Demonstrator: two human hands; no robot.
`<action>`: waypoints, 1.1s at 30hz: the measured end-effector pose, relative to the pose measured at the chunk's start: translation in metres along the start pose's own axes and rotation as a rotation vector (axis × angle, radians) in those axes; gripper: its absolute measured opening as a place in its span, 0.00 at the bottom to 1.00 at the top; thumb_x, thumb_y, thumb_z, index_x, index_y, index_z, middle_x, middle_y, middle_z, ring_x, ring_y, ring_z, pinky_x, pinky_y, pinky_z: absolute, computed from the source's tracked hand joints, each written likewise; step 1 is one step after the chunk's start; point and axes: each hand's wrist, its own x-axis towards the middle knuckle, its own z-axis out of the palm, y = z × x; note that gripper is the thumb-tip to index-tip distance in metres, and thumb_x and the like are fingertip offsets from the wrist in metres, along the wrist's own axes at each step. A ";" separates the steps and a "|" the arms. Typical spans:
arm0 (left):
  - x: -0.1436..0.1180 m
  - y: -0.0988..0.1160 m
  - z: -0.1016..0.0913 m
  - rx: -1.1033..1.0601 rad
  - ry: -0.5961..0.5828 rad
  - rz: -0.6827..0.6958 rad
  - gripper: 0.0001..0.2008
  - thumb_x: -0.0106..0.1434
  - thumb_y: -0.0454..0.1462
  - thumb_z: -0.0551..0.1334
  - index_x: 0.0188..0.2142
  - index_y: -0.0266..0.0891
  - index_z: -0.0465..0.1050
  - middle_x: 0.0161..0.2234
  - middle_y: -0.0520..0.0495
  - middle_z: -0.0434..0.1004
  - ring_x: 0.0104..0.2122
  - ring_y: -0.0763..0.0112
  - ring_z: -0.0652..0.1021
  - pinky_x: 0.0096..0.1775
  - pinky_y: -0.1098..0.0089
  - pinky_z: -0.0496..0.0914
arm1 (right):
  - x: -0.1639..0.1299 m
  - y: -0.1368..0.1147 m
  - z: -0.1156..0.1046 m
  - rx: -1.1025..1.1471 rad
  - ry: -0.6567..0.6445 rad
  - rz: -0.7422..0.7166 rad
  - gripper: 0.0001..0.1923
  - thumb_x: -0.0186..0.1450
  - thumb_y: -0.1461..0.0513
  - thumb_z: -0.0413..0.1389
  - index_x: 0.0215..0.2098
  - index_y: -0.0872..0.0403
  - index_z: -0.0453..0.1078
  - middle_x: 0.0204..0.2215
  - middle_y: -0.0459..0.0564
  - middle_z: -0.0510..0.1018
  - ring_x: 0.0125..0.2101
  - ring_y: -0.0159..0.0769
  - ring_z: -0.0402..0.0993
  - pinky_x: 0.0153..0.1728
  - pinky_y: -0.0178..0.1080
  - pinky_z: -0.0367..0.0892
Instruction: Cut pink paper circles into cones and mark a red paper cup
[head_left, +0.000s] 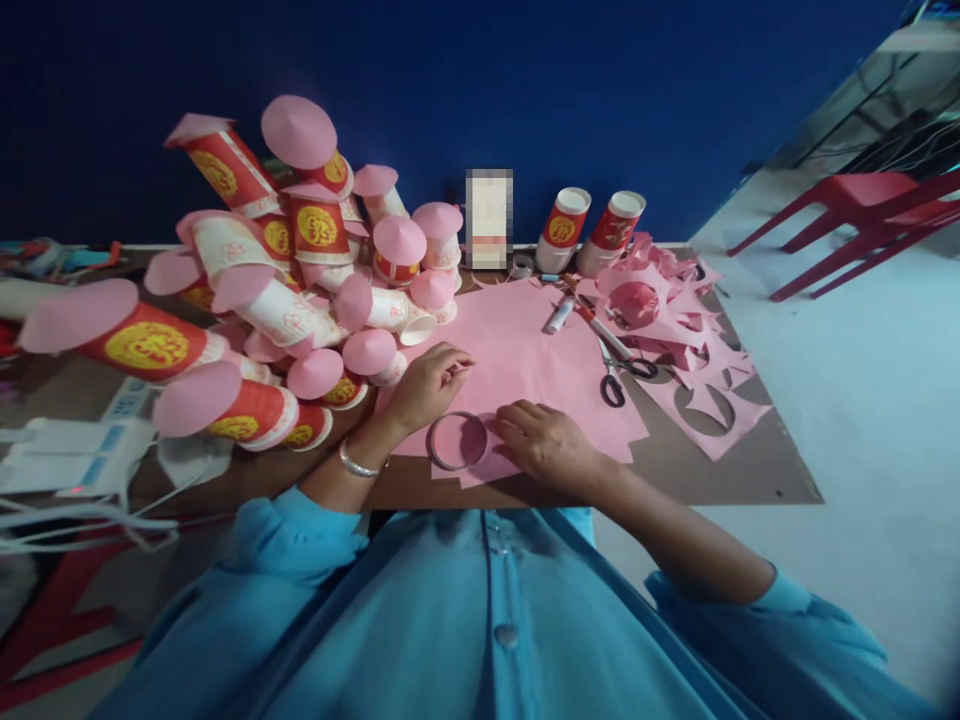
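Pink paper sheets [517,340] lie stacked on the brown table in front of me. A dark-rimmed ring [457,441], round like a tape roll or lid, sits on their near part, between my wrists. My left hand [435,382] is over the paper behind the ring, fingers bent and drawn together; anything between the fingertips is too small to make out. Just right of the ring, my right hand [544,443] rests low on the paper with curled fingers. Its palm side is hidden, and I cannot make out anything in it.
Paper cups with pink cone tops [319,230] crowd the left. Black-handled scissors [619,375], a glue stick [560,314] and pink paper scraps [675,320] lie right. Two stacks of red-and-white cups [562,230] stand behind. A white box with cables [75,450] is far left; a red stool [862,215] stands right.
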 end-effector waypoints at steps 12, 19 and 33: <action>-0.081 0.019 -0.030 0.348 -0.001 -0.063 0.08 0.74 0.34 0.59 0.46 0.40 0.79 0.43 0.45 0.84 0.44 0.64 0.84 0.48 0.65 0.78 | 0.002 -0.011 0.018 -0.042 0.088 -0.126 0.11 0.76 0.66 0.54 0.51 0.59 0.78 0.59 0.63 0.81 0.61 0.50 0.75 0.55 0.50 0.76; -0.119 0.021 -0.024 0.472 0.061 -0.225 0.09 0.73 0.35 0.62 0.49 0.42 0.79 0.45 0.45 0.84 0.43 0.64 0.84 0.45 0.67 0.77 | -0.024 0.003 0.005 -0.087 0.109 0.114 0.16 0.76 0.63 0.57 0.59 0.62 0.74 0.58 0.66 0.81 0.57 0.53 0.78 0.52 0.51 0.79; -0.073 0.014 -0.017 0.514 -0.093 -0.388 0.11 0.70 0.37 0.63 0.51 0.37 0.77 0.48 0.39 0.81 0.44 0.57 0.82 0.47 0.60 0.77 | 0.005 -0.019 0.024 0.021 0.128 -0.134 0.06 0.73 0.66 0.59 0.41 0.58 0.79 0.56 0.64 0.81 0.57 0.49 0.77 0.49 0.47 0.77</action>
